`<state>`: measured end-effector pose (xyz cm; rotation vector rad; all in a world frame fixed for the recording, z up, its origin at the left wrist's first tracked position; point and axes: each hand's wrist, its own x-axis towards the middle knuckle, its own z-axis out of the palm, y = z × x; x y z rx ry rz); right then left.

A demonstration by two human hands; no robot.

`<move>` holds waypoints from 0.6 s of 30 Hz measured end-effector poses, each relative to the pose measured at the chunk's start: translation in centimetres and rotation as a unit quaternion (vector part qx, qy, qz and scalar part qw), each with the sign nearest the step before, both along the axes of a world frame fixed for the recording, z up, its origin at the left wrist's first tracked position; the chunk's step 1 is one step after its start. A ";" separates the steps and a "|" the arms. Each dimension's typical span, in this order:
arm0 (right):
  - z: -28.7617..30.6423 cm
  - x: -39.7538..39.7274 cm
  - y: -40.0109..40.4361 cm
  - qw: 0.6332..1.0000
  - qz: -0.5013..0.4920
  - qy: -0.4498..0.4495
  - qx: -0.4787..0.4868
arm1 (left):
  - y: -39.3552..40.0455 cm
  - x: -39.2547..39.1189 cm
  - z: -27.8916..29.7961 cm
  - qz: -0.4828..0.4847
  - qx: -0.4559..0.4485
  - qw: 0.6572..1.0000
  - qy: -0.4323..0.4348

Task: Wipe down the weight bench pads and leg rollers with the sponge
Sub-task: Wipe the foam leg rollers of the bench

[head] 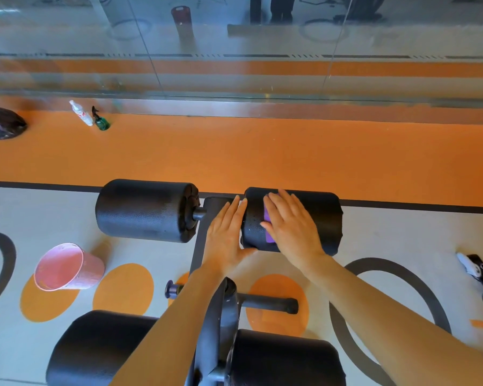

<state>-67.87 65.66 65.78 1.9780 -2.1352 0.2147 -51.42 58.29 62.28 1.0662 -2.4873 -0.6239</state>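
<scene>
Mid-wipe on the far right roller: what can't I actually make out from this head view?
- Purple sponge: mostly covered by the right hand; only a strip shows.
- Far right leg roller: underside and far face hidden by its own bulk.
- Near rollers: cut off by the bottom edge and crossed by the forearms.
- Bottles on the floor: too small to read labels.

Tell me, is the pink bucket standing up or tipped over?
Tipped. The pink bucket lies on its side on the floor, its open mouth facing the camera.
</scene>
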 end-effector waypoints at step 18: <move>-0.7 0.7 -0.5 0.999 0.014 0.020 -0.039 | -0.8 -0.1 0.3 0.014 -0.016 0.999 -0.038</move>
